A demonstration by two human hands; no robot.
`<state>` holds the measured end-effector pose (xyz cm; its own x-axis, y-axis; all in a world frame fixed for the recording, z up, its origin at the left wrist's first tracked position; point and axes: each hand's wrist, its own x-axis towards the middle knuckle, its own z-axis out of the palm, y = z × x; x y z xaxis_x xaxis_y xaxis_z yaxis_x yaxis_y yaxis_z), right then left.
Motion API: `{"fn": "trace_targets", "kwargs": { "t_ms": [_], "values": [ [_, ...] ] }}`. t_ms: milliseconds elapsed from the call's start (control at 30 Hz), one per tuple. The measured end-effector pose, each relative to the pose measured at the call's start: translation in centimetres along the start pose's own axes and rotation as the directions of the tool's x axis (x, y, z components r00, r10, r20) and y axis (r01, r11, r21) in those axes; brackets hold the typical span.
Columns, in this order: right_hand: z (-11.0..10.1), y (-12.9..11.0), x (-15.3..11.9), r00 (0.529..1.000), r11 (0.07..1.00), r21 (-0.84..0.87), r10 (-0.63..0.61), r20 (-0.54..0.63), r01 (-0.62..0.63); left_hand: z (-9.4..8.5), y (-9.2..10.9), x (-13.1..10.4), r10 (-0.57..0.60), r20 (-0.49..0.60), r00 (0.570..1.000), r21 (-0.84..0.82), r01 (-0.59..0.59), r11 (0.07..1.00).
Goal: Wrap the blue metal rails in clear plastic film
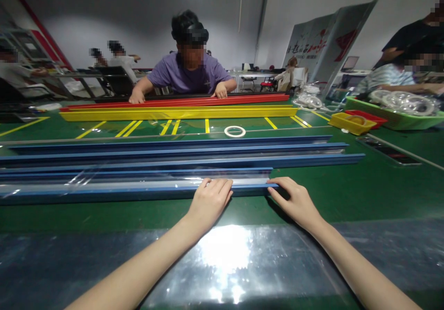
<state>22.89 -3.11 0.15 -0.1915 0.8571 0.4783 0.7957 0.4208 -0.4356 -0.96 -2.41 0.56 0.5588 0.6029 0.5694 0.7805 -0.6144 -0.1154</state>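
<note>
Nearest blue rail [138,194] lies under draped left grip [211,200], end pinched in right grip [295,196].

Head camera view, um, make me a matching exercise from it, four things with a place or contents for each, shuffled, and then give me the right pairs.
Column one
1. left hand
2. right hand
3. white ring
4. light green basket

Column two
A. between the yellow channel and the blue channels
B. holding clear plastic-wrapped items
C. at the right end of the nearest blue channel
D. over the nearest blue channel, short of its end

Pairs: 1-D, 2-C, 3-A, 4-B
</note>
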Motion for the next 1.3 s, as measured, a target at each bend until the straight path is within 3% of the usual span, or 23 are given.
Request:
{"fn": "trace_targets", "kwargs": {
  "t_ms": [167, 400, 1300],
  "values": [
    [0.0, -0.1, 0.0, 1.000, 1.000, 0.003, 0.018, 0.011, -0.018, -0.3, 0.3, 0.1, -0.027, 0.015, 1.000, 0.061, 0.026, 0.998],
    [-0.1, -0.2, 0.0, 0.999, 0.999, -0.005, 0.033, 0.033, -0.032, -1.1, 0.6, 0.1, -0.165, 0.032, 0.986, 0.214, 0.154, 0.965],
    [-0.1, -0.2, 0.0, 0.995, 0.997, -0.033, 0.071, 0.071, -0.069, -0.7, 0.2, 0.0, -0.167, 0.059, 0.984, 0.189, 0.154, 0.970]
  ]
}}
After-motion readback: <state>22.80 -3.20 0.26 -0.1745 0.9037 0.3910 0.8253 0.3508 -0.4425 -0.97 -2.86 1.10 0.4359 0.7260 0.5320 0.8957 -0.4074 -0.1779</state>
